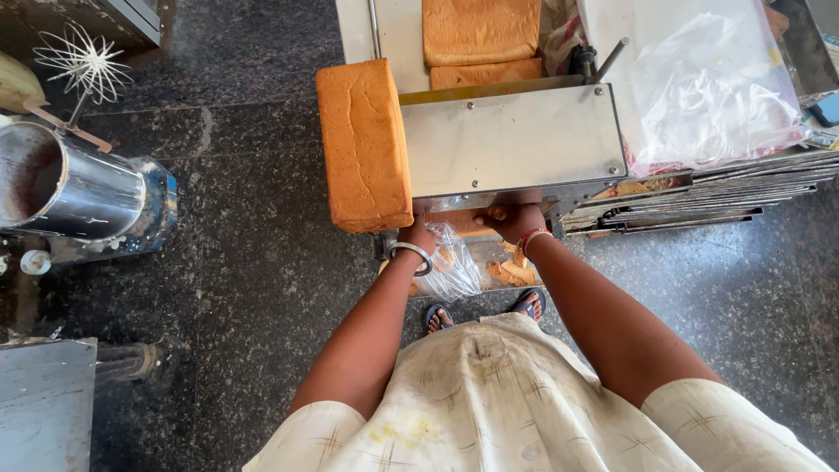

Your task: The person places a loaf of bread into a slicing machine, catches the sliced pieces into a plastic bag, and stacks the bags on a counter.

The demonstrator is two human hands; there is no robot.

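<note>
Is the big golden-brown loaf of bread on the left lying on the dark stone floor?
No, the big golden-brown loaf of bread rests against the steel slicing machine, well above the dark stone floor.

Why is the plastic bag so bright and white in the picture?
In the head view, sunlight glares off the clear plastic bag and the metal cover; both hands sit in shade under it; the picture stays sharp.

clear plastic bags top right, small clear bag below hands
</note>
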